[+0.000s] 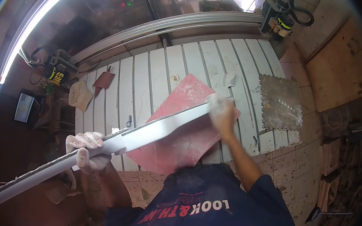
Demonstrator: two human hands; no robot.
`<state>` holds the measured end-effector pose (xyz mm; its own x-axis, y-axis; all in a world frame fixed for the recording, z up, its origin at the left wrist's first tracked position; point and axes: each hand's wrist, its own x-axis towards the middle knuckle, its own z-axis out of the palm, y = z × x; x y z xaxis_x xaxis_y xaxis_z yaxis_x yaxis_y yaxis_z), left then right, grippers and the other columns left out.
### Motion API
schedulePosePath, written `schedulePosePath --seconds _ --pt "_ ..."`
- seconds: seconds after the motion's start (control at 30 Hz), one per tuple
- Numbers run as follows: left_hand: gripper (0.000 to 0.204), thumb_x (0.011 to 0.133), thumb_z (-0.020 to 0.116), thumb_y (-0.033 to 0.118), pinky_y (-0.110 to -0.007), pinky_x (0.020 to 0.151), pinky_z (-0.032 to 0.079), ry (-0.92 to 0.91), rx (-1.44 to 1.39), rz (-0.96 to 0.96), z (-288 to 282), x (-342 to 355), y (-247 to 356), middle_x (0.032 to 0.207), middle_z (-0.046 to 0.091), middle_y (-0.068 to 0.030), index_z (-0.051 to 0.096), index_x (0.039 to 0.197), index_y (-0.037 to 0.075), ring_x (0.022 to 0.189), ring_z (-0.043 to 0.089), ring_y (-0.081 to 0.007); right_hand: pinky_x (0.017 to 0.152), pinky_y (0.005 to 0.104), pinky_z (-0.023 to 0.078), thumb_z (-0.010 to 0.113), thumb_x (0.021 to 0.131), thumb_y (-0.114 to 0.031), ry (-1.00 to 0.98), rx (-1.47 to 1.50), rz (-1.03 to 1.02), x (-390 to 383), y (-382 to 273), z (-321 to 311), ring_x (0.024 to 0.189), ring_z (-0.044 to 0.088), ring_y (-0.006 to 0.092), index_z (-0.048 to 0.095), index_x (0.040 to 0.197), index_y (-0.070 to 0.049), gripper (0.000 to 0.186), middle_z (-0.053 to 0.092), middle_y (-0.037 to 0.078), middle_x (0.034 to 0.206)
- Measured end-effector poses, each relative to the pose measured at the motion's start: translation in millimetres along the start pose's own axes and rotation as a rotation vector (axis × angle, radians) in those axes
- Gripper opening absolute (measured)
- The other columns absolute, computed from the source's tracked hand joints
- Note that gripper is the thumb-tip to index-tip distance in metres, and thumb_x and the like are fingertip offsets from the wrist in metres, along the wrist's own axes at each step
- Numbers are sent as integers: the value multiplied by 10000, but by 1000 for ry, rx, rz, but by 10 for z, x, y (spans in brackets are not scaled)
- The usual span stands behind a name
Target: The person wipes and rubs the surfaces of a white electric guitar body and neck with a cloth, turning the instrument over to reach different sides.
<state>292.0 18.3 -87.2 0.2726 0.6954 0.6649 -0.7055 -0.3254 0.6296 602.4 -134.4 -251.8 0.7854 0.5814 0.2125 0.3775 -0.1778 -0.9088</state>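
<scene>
A long white shaped board (147, 136), with a step and a curve along its lower side and a rough, dusty upper edge, runs slantwise from lower left to upper right. My left hand (86, 150), coated in white dust or thinly gloved, is closed around its middle-left part, fingers over the top edge and thumb on the near side. At the board's right end is my right hand (220, 110), whitened too and smeared by motion, so I cannot tell whether it holds anything. A dusty red sheet (177, 152) lies beneath the board on the slatted table.
The white slatted table (139, 73) has a metal gantry rail (172, 26) along its far side. A grey interlocking mat (281, 103) lies at its right, a beige cap (80, 95) and a reddish-brown piece (103, 81) at its left. Wooden pieces (328, 168) stand far right.
</scene>
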Motion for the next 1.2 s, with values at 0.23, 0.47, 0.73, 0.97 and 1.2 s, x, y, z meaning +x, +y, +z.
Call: schedulePosePath --seconds 0.23,0.47,0.73,0.97,1.2 --pt "132 912 602 104 -382 724 585 -76 -31 -21 13 44 -10 811 661 -121 548 1015 40 724 686 -233 771 474 498 646 917 -215 15 -103 91 159 472 -85 863 609 364 667 904 -13 204 641 192 895" --pt "152 922 618 116 -420 791 589 -138 -30 -29 69 25 30 846 667 -137 549 1034 41 790 705 -242 895 453 503 727 838 -178 35 -104 -318 -404 -128 256 974 626 347 701 1136 -49 326 668 166 992" --pt "140 915 616 127 -401 785 575 -125 -18 -61 40 60 21 831 657 -108 541 1015 63 786 696 -239 869 480 488 695 885 -186 94 -87 -74 -149 301 239 951 615 367 697 1052 -24 233 665 187 989" --pt "167 914 621 168 -403 790 568 -127 -4 -58 3 106 -16 816 648 -101 528 1008 65 785 691 -235 864 464 487 704 876 -174 183 -258 65 280 654 -106 949 605 375 695 1001 -13 205 650 206 1005" --pt "172 898 616 193 -363 742 522 -97 31 -64 17 97 22 792 619 -84 543 984 63 721 635 -203 893 459 483 693 866 -204 90 -228 -593 -203 69 274 963 611 373 681 1049 -7 269 642 201 968"
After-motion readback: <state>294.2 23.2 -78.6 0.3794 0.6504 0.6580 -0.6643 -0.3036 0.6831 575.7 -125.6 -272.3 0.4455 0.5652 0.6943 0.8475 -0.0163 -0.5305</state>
